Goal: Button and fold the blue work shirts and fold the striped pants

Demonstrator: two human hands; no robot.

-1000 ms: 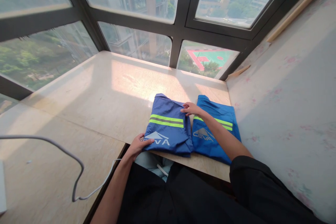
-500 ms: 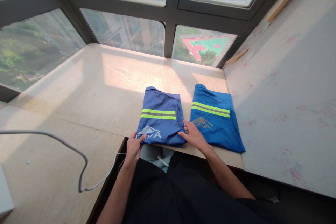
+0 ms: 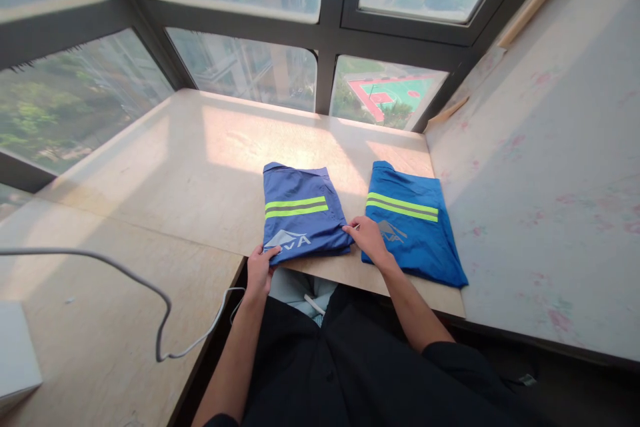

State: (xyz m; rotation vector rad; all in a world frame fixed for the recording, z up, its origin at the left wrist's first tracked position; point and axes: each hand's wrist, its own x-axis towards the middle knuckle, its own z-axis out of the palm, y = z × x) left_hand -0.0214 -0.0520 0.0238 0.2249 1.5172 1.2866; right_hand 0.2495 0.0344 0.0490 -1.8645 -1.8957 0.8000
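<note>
A folded purple-blue work garment (image 3: pixel 305 221) lies on the wooden ledge, with a yellow-green and grey reflective stripe and a pale logo across its front. My left hand (image 3: pixel 259 270) grips its near left corner, thumb on top over the logo and fingers underneath. At its right edge, near the lower corner, my right hand (image 3: pixel 369 239) pinches the cloth between thumb and fingertips. Just right of it lies a second folded work garment (image 3: pixel 415 250), brighter blue with the same kind of stripe and logo. My right hand partly covers that logo.
The wooden ledge (image 3: pixel 200 200) meets dark-framed windows (image 3: pixel 260 70) at the back and a floral-papered wall (image 3: pixel 540 213) on the right. On the left, a grey cable (image 3: pixel 135 280) loops over the board, and a white box (image 3: pixel 17 347) stands at the frame's edge.
The purple-blue garment has shifted left and turned slightly counterclockwise. My right hand has closed from a loose hold to a pinch on its right edge. The brighter garment stays in place.
</note>
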